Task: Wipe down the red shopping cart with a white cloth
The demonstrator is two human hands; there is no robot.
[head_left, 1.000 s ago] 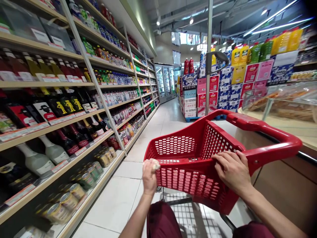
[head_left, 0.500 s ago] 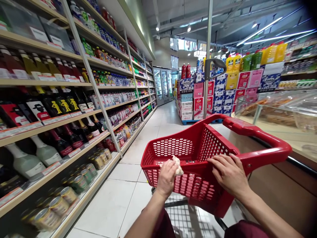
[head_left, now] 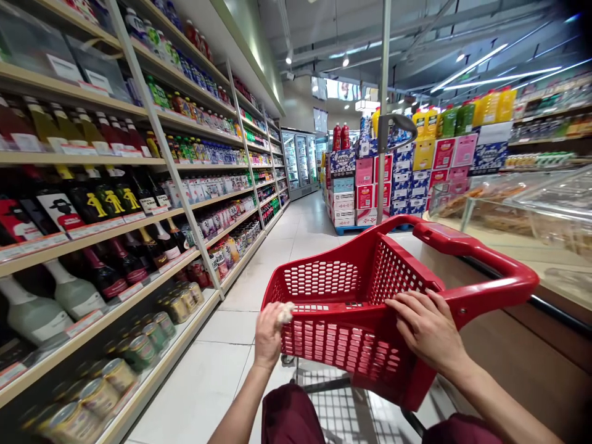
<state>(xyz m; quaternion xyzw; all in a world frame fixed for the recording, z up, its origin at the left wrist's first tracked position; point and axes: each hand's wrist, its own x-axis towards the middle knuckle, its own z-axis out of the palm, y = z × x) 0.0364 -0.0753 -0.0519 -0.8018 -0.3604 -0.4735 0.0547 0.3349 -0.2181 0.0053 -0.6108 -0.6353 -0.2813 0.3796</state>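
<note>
A red plastic shopping cart (head_left: 333, 336) stands in front of me, its basket walls full of holes and its handle to the right. My left hand (head_left: 268, 336) is closed around a crumpled whitish cloth (head_left: 285, 312), pressed on the basket rim at the far left corner. Part of the cloth is hidden by the fingers. My right hand (head_left: 425, 324) grips the near rim of the basket close to the handle end, its fingers hooked over the edge. The part of the basket floor in view shows its slotted red plastic.
Shelves (head_left: 198, 253) of bottles and cans run along the left. Stacked drink boxes (head_left: 367, 191) stand ahead beside a metal post (head_left: 383, 80). A glass-edged counter (head_left: 522, 228) with covered food is at the right. Glass-door fridges (head_left: 300, 157) stand at the back.
My left hand has slid left along the near rim with the cloth to the corner. My right hand stays on the rim. The view has shifted slightly.
</note>
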